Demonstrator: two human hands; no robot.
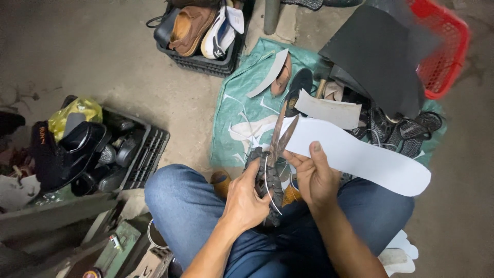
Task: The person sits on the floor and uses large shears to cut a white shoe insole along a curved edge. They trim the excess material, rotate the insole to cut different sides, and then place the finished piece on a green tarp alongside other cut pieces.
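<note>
My left hand (246, 198) grips the wrapped handles of large rusty scissors (275, 154), whose blades are parted and point away from me. My right hand (315, 175) pinches the near end of a white insole-shaped sheet (365, 157), which stretches out to the right. The scissor blades meet the left edge of that sheet. Both hands hover above my knees in blue jeans (190, 206).
A green sack cloth (242, 108) lies on the concrete floor with insole pieces, sandals and a black sheet (381, 51). A red basket (445, 46) stands at the back right. Two black crates of shoes (200, 33) (146, 154) stand at the back and at the left.
</note>
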